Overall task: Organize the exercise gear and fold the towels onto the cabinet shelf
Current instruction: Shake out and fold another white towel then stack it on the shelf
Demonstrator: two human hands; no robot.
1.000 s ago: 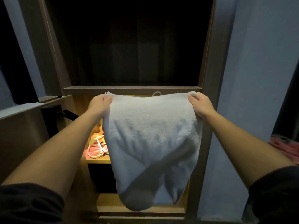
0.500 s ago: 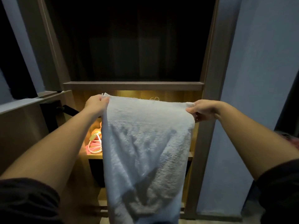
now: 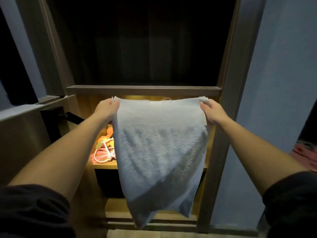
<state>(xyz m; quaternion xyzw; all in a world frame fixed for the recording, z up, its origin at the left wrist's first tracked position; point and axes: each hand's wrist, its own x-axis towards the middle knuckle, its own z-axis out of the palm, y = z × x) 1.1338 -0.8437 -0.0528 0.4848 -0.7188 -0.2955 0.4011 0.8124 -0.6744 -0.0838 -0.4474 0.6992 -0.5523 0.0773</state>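
A pale blue-white towel hangs in the air in front of the wooden cabinet. My left hand grips its top left corner and my right hand grips its top right corner, so the top edge is stretched flat between them. The towel's lower part droops to a point near the cabinet's bottom. Behind its left edge, on the lit shelf, lies pink and white exercise gear with an orange piece; the towel hides the rest of the shelf.
A dark upper compartment sits above a wooden crossbar. An open cabinet door with a black hinge stands at the left. A blue wall runs along the right, with pink fabric at the far right edge.
My right hand has lifted and turned so the towel's top edge is level again. The towel's hanging lower part has swung and spread out wider.
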